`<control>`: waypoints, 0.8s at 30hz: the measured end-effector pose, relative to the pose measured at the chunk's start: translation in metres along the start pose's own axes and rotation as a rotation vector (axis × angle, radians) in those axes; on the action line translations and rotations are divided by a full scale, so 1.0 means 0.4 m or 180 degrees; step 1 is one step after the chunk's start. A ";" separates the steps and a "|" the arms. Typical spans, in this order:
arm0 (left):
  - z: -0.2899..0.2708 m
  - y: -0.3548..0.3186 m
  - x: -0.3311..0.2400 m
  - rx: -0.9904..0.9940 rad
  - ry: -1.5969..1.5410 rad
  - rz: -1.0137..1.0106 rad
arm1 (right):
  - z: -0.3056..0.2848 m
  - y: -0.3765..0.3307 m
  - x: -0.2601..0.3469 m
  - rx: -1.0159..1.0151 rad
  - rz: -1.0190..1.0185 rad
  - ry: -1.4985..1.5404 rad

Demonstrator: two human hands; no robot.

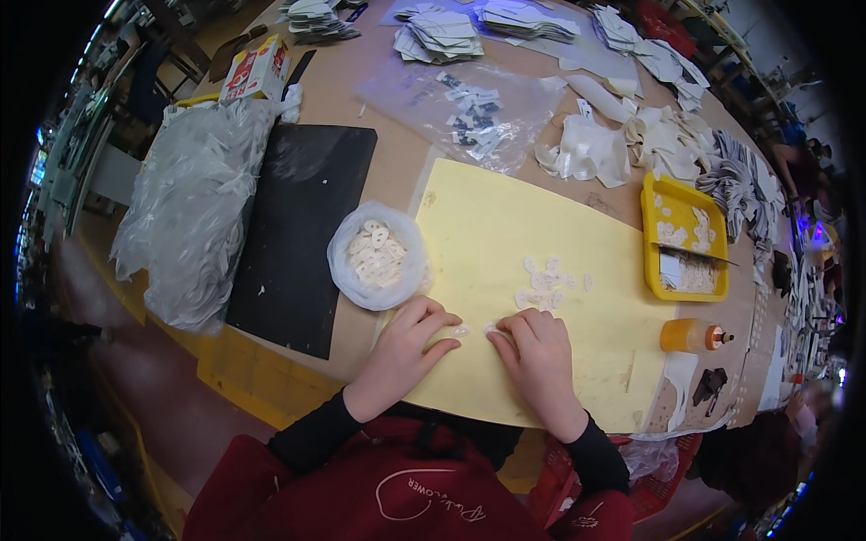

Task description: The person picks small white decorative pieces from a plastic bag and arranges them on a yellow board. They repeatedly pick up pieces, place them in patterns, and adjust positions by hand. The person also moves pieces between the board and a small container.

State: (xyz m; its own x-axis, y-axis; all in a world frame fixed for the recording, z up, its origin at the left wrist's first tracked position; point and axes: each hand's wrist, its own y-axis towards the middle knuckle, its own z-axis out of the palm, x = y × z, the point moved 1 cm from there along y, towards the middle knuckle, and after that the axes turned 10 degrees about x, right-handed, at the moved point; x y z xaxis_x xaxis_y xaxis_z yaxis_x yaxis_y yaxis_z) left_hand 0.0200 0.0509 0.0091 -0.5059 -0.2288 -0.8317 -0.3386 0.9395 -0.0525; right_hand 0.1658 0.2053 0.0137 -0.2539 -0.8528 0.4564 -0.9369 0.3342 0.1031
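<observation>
My left hand (410, 347) rests low on a yellow sheet (505, 216), thumb and fingers pinched at a small pale cut-out piece (461, 331). Just to its right, my right hand (539, 353) is closed the same way on another small pale piece (490, 328), mostly hidden by the fingertips. A short gap separates the two pieces. Beyond my right hand lies a loose cluster of similar pale pieces (546, 278). By my left hand stands a white plastic bag (341, 261), its mouth rolled open, full of pale pieces with holes in them.
A black board (302, 225) and a plastic-wrapped bundle (194, 216) lie at left. On the right are a yellow tray (648, 243) with scraps and a long thin tool, and a bottle of amber liquid (686, 335). Stacked pale pieces (437, 36) line the far side.
</observation>
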 end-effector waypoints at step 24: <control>0.000 0.002 -0.033 0.0218 -0.0088 0.0140 | 0.013 -0.017 0.046 0.0083 0.0354 0.0997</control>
State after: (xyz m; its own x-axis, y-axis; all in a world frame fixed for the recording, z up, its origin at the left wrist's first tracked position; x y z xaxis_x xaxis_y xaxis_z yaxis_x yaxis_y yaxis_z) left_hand 0.0265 0.0548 0.0202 -0.4965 -0.1807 -0.8490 -0.2610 0.9639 -0.0526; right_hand 0.1662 0.1854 0.0168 -0.2726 -0.6454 0.7136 -0.9144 0.4045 0.0165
